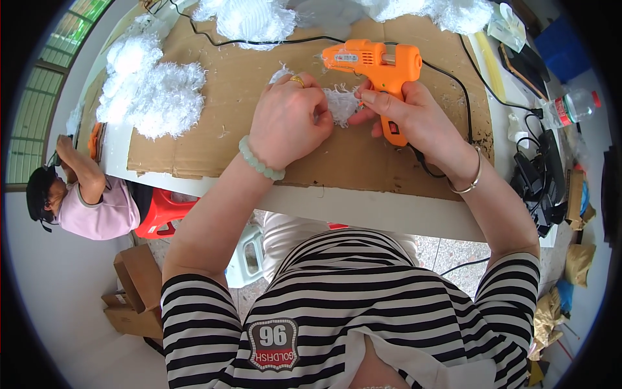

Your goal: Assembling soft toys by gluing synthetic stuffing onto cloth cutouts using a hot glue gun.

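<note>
My right hand [424, 120] is wrapped round the handle of an orange hot glue gun [372, 59], whose nozzle points left. Between my hands is a small white fringed piece [341, 105] of fluffy material. My left hand [288, 117] pinches its left end, with the fingertips mostly hidden behind the knuckles. The fingertips of my right hand reach the right side of that piece while the gun stays in the palm. A white tuft [280, 73] shows just above my left hand.
Brown cardboard [214, 146] covers the white table [389, 207]. Fluffy white heaps [152, 97] lie left and along the far edge. A black cord [285, 41] crosses the board. A plastic bottle [575, 107] lies at right beside black adapters [541, 175]. Another person [97, 201] works at left.
</note>
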Available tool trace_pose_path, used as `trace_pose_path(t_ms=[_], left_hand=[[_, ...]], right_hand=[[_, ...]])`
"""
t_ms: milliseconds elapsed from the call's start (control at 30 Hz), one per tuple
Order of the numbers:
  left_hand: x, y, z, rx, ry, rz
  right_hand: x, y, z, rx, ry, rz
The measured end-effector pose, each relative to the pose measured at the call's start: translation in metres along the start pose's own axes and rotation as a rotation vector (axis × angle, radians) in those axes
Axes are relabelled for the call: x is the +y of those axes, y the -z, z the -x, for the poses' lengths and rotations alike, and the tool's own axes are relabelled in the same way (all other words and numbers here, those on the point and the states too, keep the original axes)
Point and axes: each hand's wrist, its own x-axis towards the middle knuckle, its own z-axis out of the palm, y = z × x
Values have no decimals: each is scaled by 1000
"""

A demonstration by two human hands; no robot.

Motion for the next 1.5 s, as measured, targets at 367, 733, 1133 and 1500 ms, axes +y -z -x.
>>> trace_pose_path(t_ms=[367, 733, 1133, 1500], left_hand=[[-1, 3, 0, -7, 45, 32], [5, -5, -1, 65, -130, 78], [-1, -7, -6, 13, 66, 229], [-9, 29, 22, 178, -4, 144]], right_hand=[[12, 3, -12, 60, 36, 4], [13, 5, -13, 67, 15, -59], [15, -7, -5, 67, 112, -100], [16, -9, -10, 72, 38, -105]])
